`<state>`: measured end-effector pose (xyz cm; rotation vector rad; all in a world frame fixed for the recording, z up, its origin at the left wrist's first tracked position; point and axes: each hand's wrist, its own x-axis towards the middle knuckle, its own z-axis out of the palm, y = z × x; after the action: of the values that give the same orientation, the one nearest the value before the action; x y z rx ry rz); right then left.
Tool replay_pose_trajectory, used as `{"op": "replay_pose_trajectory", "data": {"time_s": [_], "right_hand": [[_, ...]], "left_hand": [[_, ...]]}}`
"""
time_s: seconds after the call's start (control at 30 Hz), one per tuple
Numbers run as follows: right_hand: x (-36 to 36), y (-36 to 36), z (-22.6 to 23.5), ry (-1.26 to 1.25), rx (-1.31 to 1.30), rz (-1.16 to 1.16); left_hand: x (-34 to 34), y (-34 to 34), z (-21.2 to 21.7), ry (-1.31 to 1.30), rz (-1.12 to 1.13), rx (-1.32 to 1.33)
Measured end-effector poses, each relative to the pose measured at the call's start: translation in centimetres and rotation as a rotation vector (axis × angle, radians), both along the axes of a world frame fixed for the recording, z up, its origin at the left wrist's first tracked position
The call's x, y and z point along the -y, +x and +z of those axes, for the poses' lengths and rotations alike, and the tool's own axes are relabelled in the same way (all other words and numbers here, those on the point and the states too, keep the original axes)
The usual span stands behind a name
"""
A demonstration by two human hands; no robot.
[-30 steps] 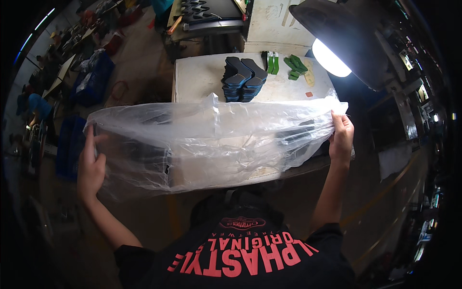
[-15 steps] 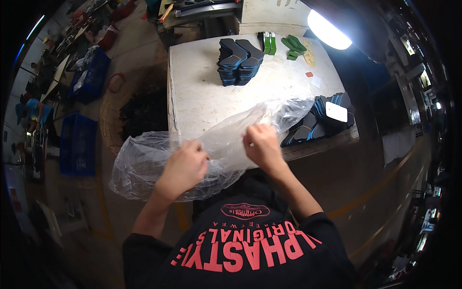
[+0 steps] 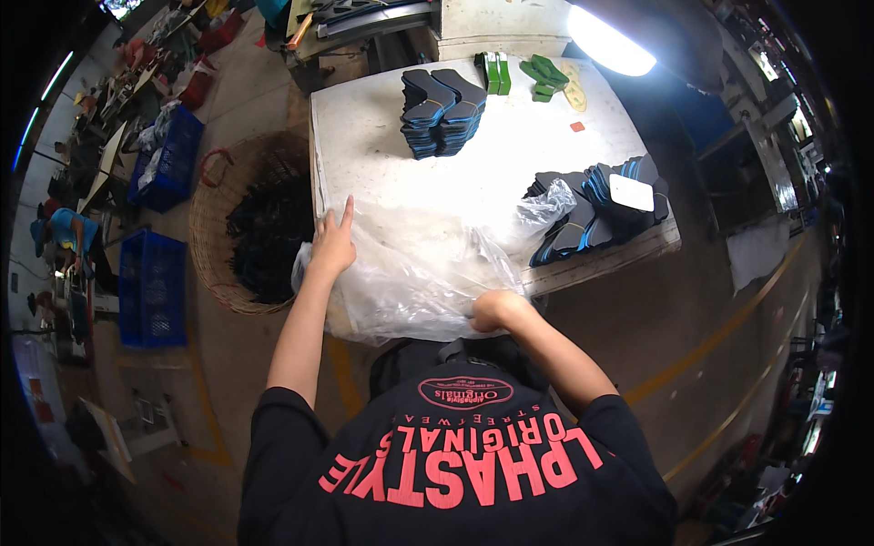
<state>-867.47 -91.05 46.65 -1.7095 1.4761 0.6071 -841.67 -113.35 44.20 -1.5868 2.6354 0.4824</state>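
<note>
On the near edge of the white table (image 3: 510,155) lies the clear plastic bag (image 3: 414,278), now spread flat where a moment ago I held it bunched between both hands. My left hand (image 3: 333,244) presses its left side, fingers spread, one finger lifted. My right hand (image 3: 496,309) is curled into a fist on the bag's near edge, gripping the film. So the bag looks laid out for smoothing. Right of it sits a pile of dark soles (image 3: 601,205), partly under loose plastic; a second stack (image 3: 442,114) stands farther off. Left, a basket (image 3: 250,227) holds dark pieces I cannot make out.
</note>
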Motion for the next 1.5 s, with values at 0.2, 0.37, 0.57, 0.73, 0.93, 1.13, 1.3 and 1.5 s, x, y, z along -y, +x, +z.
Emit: {"op": "replay_pose_trajectory", "data": {"time_s": [0.2,0.37,0.57,0.73,0.93,1.13,1.3,1.5], "right_hand": [[0.5,-0.1,0.2,-0.416,0.162,-0.19],[2.6,2.2,-4.6,-0.743,0.551,-0.362],[2.2,1.5,-5.2,-0.72,0.006,-0.5],[0.5,-0.7,1.4,-0.985,0.41,-0.537],[-2.8,-10.9,10.1,-1.594,-0.098,-0.697],[-5.1,-18.1,10.8,-1.637,-0.368,-1.088],[-6.5,-19.9,9.6,-1.498,-0.27,-1.035],[-4.9,-22.3,7.9,-1.401,-0.122,-1.021]], "left_hand": [[-3.1,-3.4,0.5,-0.196,-0.219,-0.005],[-5.7,-4.1,-1.1,0.265,-0.428,-0.084],[-8.6,-2.0,1.3,0.357,-0.296,0.295],[-8.9,-1.4,1.5,0.232,-0.309,0.377],[-10.7,-2.9,-2.8,0.333,-0.234,0.301],[-12.1,-6.1,-2.7,0.557,-0.129,0.463],[-11.7,-7.4,-2.2,0.584,-0.083,0.57],[-10.7,-8.4,-2.8,0.607,-0.043,0.611]]}}
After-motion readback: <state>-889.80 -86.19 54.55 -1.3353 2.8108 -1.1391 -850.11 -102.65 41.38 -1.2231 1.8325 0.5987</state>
